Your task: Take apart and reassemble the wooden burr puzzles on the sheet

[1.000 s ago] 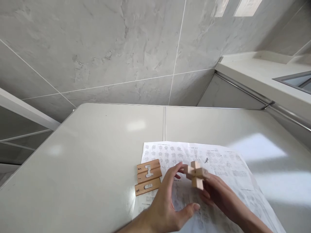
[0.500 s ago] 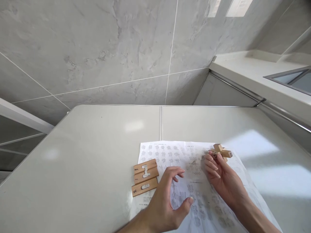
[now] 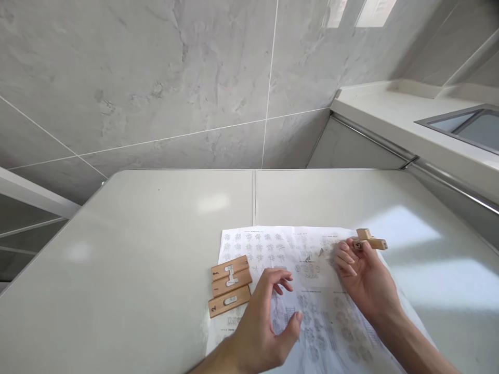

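My right hand [image 3: 360,272] pinches a wooden burr puzzle [image 3: 368,240] of crossed square bars, held over the far right part of a printed sheet [image 3: 312,280]. A dark mark shows on the end of one bar; my fingers hide part of the puzzle. Over the sheet's near middle hovers my left hand [image 3: 268,317], thumb and fingers spread apart with nothing between them. Just left of it lie three flat wooden pieces with cut-outs, numbered in black: the piece marked 3 [image 3: 221,270], the piece marked 1 [image 3: 222,286] and the piece marked 2 [image 3: 219,307].
The sheet lies on a pale table [image 3: 156,249] with a seam [image 3: 254,197] down its middle. Behind stands a grey tiled wall [image 3: 156,78]. At the right, a white ledge [image 3: 390,114] with a metal rail runs above the table's side.
My right hand has moved a little to the right and turned the puzzle slightly. My left hand keeps nearly the same open pose. The view has shifted slightly.
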`<move>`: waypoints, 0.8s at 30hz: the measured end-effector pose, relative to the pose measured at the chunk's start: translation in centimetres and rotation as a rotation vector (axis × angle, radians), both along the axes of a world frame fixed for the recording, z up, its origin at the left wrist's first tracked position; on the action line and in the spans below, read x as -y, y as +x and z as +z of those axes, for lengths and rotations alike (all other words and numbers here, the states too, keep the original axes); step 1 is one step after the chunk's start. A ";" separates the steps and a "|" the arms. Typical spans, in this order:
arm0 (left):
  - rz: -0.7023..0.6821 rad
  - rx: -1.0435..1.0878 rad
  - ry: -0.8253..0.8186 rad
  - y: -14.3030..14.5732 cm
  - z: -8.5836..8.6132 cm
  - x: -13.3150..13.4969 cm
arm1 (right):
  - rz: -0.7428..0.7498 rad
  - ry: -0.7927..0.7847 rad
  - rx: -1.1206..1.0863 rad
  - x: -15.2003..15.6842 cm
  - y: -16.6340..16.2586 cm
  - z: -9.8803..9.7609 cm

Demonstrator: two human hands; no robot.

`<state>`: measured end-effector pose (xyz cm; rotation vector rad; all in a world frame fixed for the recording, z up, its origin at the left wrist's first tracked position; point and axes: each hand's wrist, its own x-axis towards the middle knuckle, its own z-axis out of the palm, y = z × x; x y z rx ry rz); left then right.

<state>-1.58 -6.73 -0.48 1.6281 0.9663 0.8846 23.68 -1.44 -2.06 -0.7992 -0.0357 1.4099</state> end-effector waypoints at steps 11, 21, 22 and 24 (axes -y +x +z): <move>0.012 0.002 0.013 0.0 -0.2 0.1 | -0.037 -0.027 -0.149 -0.6 1.1 0.8; -0.027 -0.045 0.031 -0.1 0.2 -0.2 | 0.172 -0.001 0.107 0.4 -1.1 0.4; -0.040 -0.050 0.039 -0.1 0.3 -0.2 | 0.224 0.009 0.186 0.6 -1.4 0.2; -0.057 -0.050 0.049 0.0 0.3 -0.1 | 0.323 0.030 0.355 1.0 -1.8 -0.2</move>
